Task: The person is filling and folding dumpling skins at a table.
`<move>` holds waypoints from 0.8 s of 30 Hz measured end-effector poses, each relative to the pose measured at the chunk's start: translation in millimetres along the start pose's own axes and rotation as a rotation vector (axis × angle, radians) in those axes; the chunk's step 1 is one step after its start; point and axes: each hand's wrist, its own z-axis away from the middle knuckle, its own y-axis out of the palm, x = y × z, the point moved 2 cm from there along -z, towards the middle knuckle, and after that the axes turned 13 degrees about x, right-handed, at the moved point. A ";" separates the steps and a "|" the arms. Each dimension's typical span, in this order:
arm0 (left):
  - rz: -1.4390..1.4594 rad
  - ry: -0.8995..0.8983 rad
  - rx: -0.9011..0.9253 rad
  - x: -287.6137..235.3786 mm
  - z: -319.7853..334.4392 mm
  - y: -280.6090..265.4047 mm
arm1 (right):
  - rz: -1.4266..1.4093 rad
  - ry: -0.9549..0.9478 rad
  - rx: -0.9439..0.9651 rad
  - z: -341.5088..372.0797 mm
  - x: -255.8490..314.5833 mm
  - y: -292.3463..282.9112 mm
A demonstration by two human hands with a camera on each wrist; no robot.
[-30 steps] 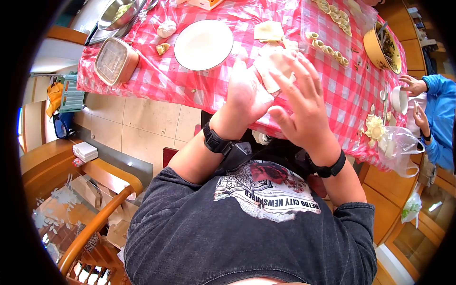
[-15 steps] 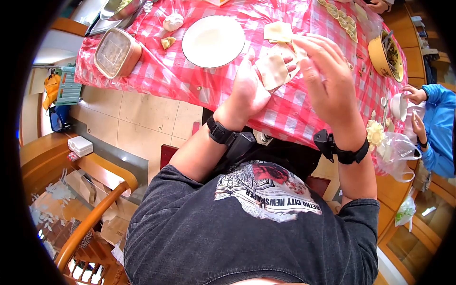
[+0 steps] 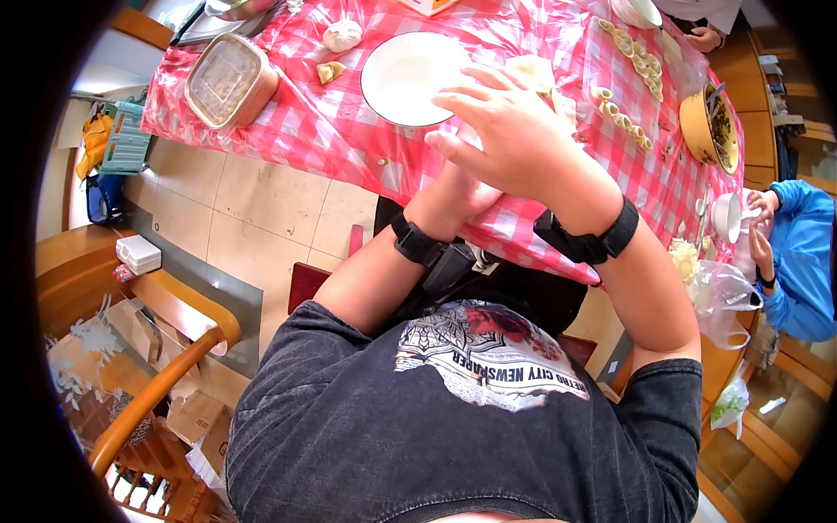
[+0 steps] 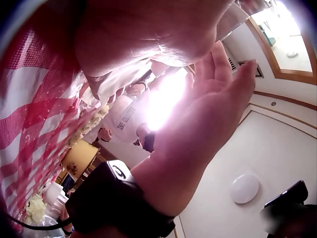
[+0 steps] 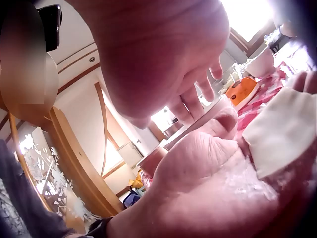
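Right wrist view: the left hand [image 5: 213,183], fingers open, supports a dough sheet [image 5: 280,133], likely keeping it flat. Above, the right hand [image 3: 514,135] spreads its fingers (seemingly empty)

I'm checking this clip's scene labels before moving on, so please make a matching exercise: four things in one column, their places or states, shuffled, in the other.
Things
1. Dough wrapper
2. Yellow bowl
3. Lidded container
4. Right hand

Places or states
A. At the left end of the checked tablecloth
B. Fingers spread, above the other hand
C. Holds a dark filling
D. Lies on the left hand

Right pairs: 1-D, 2-C, 3-A, 4-B
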 end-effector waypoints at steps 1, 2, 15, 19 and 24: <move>0.014 0.004 0.009 2.5 1.6 -2.2 | 0.024 0.011 0.049 -5.7 1.4 1.7; 0.029 0.007 0.018 5.0 2.8 -4.2 | 0.049 0.022 0.098 -10.4 2.1 3.4; 0.145 -0.003 -0.071 17.4 1.1 -24.1 | 0.135 0.050 0.217 -24.6 -1.6 19.3; 0.179 0.004 -0.061 16.4 -4.6 -26.1 | 0.099 0.055 0.248 -24.5 -2.4 17.5; 0.004 -0.031 -0.142 1.0 -9.4 3.3 | 0.027 -0.040 -0.134 -13.7 -8.6 -3.4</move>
